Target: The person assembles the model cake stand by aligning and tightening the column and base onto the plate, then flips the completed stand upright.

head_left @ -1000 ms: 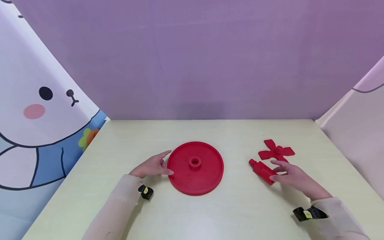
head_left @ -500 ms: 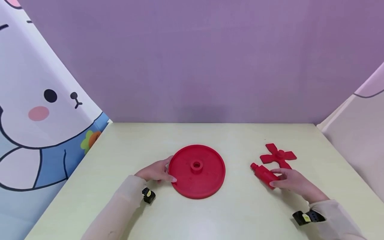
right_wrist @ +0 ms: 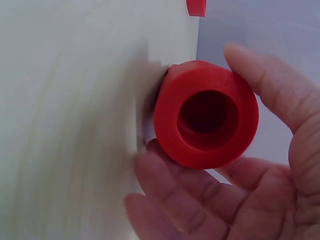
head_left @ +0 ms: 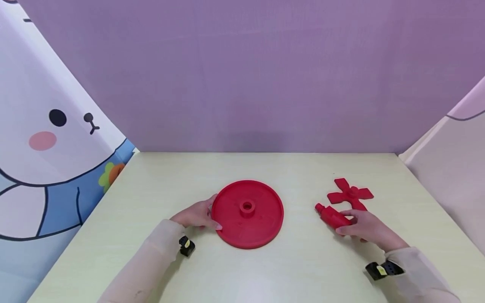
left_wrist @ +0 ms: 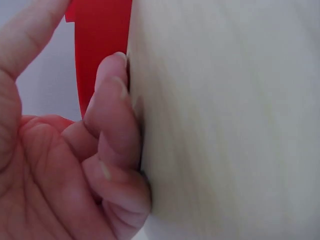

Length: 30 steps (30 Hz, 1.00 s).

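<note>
Left grip (head_left: 197, 214) pinches disc (head_left: 261, 225) by left rim, right grip (head_left: 368, 227) holds cylinder (head_left: 331, 216) by near end.

Soft light leaves pale glare on the near counter (head_left: 265, 275); shadows are faint; wrist views look dimmer, blurrier.

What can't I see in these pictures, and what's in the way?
Disc, head view: its top hides its underside.
Disc, left wrist view: the top edge cuts it off and the left hand covers part.
Tube, right wrist view: its wide end hides its narrow end.
Hole, right wrist view: shadow hides its bottom.
Red bit, right wrist view: top edge cuts it off.
</note>
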Tool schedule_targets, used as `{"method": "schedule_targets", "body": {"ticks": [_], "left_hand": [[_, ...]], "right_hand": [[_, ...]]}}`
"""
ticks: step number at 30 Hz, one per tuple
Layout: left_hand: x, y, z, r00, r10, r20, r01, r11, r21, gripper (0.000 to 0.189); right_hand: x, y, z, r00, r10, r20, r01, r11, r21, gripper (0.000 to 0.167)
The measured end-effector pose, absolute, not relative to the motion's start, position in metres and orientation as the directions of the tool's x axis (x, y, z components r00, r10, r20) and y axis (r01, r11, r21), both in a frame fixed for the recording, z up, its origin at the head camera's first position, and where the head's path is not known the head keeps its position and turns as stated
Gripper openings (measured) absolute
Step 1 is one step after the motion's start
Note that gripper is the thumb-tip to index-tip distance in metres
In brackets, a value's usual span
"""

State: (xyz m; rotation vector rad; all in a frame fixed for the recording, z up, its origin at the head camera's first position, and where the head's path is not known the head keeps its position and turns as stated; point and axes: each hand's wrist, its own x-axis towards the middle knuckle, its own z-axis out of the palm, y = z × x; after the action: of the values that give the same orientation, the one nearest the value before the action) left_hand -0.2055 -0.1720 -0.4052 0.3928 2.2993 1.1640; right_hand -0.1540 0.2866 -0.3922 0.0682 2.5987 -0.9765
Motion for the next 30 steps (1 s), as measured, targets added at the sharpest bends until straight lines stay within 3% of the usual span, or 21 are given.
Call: {"method": "schedule_targets", "body": {"ticks": [13,21,30], "left_hand": [[-0.21,-0.17,-0.408,-0.813,0.478,-0.332,0.022,0.595,0.803,0.106],[-0.206,-0.171,-0.406,-0.802,0.491,-0.34,0.047,0.62,0.783,0.111],[-0.21,-0.162,-0.399,-0.816,0.42,-0.397,0.019,0.705,0.709,0.119]], "right_hand": [[-0.155,0.285,-0.393,-0.961,-0.039,-0.275,0.173,0.692,-0.701,0.06],[-0.154,0.281,-0.392,-0.969,-0.035,-0.243,0.163,0.647,-0.744,0.06],[-0.155,0.271,-0.386,-0.984,-0.06,-0.169,0.093,0.633,-0.769,0.059]]}}
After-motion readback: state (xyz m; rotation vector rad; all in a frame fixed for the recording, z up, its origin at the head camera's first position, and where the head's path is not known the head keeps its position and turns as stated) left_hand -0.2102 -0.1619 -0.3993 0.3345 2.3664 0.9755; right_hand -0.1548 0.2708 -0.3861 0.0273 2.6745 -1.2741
